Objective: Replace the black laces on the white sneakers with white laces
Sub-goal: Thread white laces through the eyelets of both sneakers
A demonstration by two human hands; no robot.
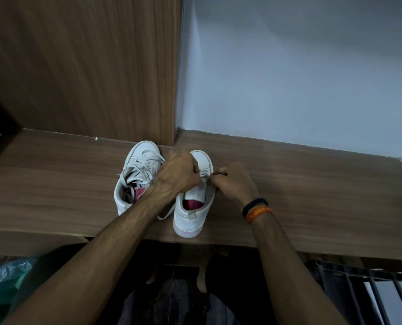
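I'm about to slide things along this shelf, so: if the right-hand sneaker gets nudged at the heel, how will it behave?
The right sneaker would probably slide rather than tip, since it sits flat on the wooden shelf. Its heel lies near the front edge, so a pull toward you might drop it. The loose white lace looks floppy and would likely drag along.

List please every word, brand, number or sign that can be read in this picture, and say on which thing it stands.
None can be read.
Left sneaker: no brand or text visible.
Right sneaker: the small heel tab shows no legible print.
Wristbands: plain black and orange, no writing visible.
Shelf and wall: no labels.
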